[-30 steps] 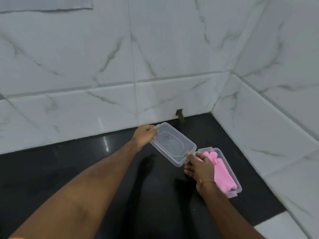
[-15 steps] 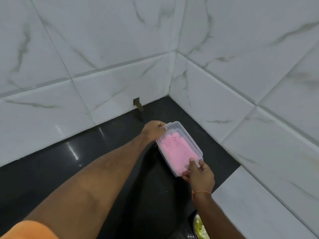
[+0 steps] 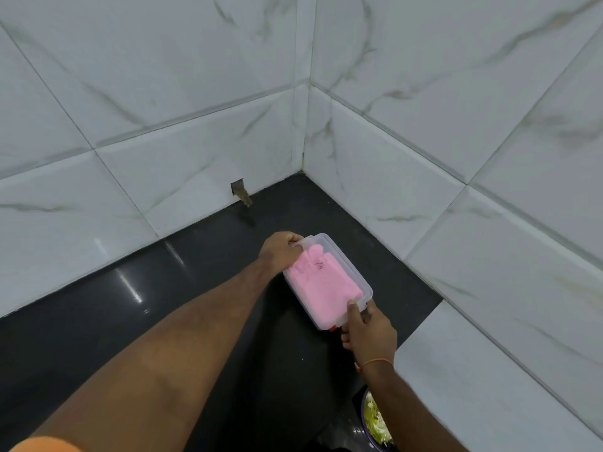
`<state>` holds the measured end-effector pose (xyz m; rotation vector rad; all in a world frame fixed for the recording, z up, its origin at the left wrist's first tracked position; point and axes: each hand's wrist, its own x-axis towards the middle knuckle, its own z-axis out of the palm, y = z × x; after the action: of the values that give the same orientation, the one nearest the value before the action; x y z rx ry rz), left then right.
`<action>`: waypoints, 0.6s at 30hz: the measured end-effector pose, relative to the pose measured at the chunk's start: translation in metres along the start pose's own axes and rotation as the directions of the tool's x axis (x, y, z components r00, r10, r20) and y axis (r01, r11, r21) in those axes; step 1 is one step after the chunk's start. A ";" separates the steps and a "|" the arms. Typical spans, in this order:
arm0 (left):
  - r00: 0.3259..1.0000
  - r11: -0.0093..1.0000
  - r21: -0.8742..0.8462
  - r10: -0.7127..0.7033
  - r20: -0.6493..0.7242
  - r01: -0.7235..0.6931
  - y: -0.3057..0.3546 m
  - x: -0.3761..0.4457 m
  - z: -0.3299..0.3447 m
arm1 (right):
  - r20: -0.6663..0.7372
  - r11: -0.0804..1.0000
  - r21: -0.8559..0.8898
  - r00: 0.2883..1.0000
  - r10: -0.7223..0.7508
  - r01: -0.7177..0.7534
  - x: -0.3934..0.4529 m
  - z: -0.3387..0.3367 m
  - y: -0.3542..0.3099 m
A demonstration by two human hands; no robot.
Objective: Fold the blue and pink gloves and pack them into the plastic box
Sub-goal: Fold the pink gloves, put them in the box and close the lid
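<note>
The clear box (image 3: 357, 275) sits on the black counter (image 3: 98, 321) near the tiled corner, its lid on, with the folded pink gloves (image 3: 321, 283) filling it. The left hand (image 3: 281, 251) grips the far end with curled fingers, and the right hand (image 3: 368, 331) pinches the near corner, thumb on the lid. A bowl (image 3: 375, 422) of green shreds sits at the bottom edge.

Pink gloves (image 3: 321, 282) in clear box (image 3: 355, 272), black counter (image 3: 163, 305), grey-veined white tiles (image 3: 163, 93)
</note>
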<state>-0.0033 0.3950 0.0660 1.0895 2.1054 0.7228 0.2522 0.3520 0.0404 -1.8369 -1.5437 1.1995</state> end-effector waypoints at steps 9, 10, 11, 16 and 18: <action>0.997 0.996 -0.050 -0.074 0.031 0.075 -0.017 -0.009 -0.006 | 0.155 0.982 0.150 0.984 0.089 -0.112 0.008 0.000 -0.001; 0.995 0.993 -0.070 -0.091 0.035 0.093 -0.020 -0.010 -0.007 | 0.169 0.979 0.164 0.981 0.095 -0.123 0.011 -0.001 -0.002; 0.993 0.988 -0.100 -0.114 0.022 0.116 -0.028 -0.015 -0.012 | 0.195 0.977 0.172 0.976 0.095 -0.129 0.013 0.002 -0.007; 0.966 0.927 -0.296 -0.256 -0.048 0.231 -0.076 -0.051 -0.050 | 0.342 0.987 0.127 0.939 0.046 -0.095 0.017 0.034 -0.027; 0.954 0.909 -0.330 -0.291 -0.068 0.253 -0.093 -0.066 -0.060 | 0.386 0.991 0.114 0.923 0.017 -0.066 0.019 0.046 -0.032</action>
<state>-0.0647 0.2821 0.0566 0.5755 2.0871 0.9644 0.1962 0.3703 0.0359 -1.6268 -1.5880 1.7179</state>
